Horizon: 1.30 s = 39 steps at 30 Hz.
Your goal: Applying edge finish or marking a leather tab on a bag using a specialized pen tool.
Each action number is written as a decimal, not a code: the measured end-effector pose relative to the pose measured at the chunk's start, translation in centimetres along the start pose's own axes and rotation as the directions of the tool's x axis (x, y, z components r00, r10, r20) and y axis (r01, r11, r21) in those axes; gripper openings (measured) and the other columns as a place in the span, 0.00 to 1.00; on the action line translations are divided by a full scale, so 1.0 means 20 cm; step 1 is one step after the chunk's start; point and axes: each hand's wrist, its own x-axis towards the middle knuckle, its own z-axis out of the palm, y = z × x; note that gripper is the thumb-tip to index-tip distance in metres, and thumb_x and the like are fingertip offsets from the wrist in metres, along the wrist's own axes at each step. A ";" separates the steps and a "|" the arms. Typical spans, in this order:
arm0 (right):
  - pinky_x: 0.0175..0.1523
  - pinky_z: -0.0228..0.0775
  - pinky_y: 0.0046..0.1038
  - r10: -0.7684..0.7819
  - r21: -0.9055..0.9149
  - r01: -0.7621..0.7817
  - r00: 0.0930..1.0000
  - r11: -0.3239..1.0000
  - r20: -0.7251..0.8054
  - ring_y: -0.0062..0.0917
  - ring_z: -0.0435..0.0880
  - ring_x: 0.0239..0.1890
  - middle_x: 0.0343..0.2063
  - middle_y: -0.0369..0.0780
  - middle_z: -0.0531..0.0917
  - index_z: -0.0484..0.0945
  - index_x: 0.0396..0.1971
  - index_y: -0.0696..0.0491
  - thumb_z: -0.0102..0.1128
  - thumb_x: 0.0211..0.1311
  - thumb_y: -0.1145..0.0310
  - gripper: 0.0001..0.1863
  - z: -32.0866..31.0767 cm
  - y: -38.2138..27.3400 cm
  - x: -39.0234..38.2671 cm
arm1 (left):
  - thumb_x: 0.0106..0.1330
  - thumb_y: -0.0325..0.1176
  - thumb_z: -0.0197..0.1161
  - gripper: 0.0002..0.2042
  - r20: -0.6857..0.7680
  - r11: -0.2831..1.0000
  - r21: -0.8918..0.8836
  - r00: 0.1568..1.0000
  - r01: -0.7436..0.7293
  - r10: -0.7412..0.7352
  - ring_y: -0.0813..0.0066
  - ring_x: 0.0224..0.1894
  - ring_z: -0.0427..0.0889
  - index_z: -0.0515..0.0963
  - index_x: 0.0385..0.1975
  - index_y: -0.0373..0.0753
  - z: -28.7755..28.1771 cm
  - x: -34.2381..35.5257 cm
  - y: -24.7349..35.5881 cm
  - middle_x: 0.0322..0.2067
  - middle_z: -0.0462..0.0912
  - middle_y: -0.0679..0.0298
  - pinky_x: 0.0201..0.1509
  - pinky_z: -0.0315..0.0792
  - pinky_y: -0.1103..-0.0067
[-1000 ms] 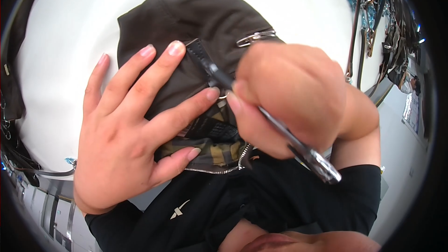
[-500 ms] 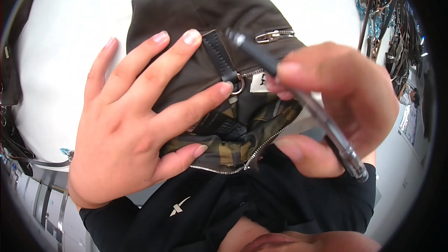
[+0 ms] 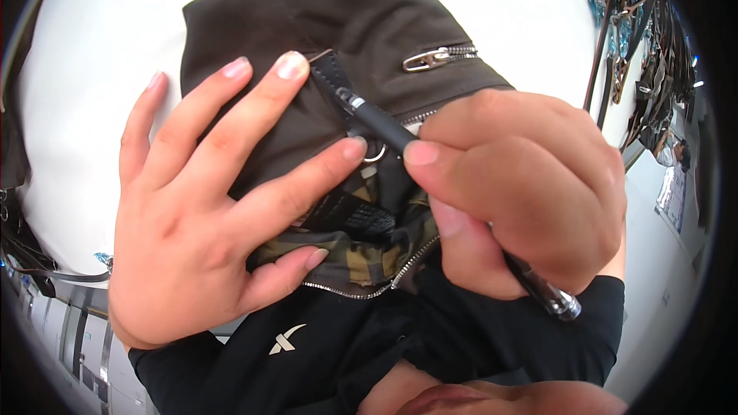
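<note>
A dark brown fabric bag lies on the white surface, its zipped mouth parted toward me to show a camouflage lining. Spread flat over the bag's left side, my left hand presses it down, fingers apart. Its index finger and thumb frame a stitched black leather tab with a metal ring. My right hand grips a pen with a black grip section. The pen's tip is over the leather tab; I cannot tell whether it touches. My right fingers cover part of the zipped edge.
A silver zipper pull sits on the bag's outer face. The white work surface spreads around it. Many straps with metal fittings hang or lie at the right edge, and more dark straps are at the left.
My right hand has brought the pen down and left onto the leather tab, and its fingers have curled in tighter. The bag and my left hand have shifted slightly left.
</note>
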 end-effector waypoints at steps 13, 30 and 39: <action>0.36 0.78 0.33 -0.047 -0.154 0.068 0.990 0.986 0.136 0.36 0.85 0.30 0.29 0.41 0.86 0.85 0.28 0.55 0.67 0.41 0.75 0.10 -0.08 -0.02 -0.03 | 0.47 0.56 0.69 0.31 0.029 1.000 0.005 0.999 0.023 -0.023 0.46 0.72 0.67 0.86 0.54 0.54 0.00 0.00 0.02 0.71 0.70 0.51 0.76 0.51 0.47; 0.38 0.82 0.34 -0.104 -0.136 0.106 0.994 0.985 0.018 0.36 0.86 0.32 0.32 0.40 0.87 0.86 0.31 0.53 0.70 0.41 0.79 0.12 0.03 0.00 -0.01 | 0.47 0.55 0.71 0.30 0.047 0.999 -0.038 0.999 0.011 -0.009 0.47 0.72 0.66 0.86 0.55 0.57 -0.01 0.01 0.00 0.71 0.69 0.51 0.75 0.50 0.46; 0.39 0.83 0.33 -0.117 -0.101 0.116 0.993 0.988 -0.006 0.36 0.86 0.32 0.32 0.40 0.87 0.85 0.30 0.53 0.69 0.43 0.77 0.10 0.04 0.02 -0.04 | 0.49 0.56 0.70 0.29 0.049 0.999 -0.046 0.999 0.025 -0.023 0.47 0.72 0.66 0.86 0.54 0.55 -0.01 -0.01 0.00 0.71 0.69 0.51 0.76 0.50 0.45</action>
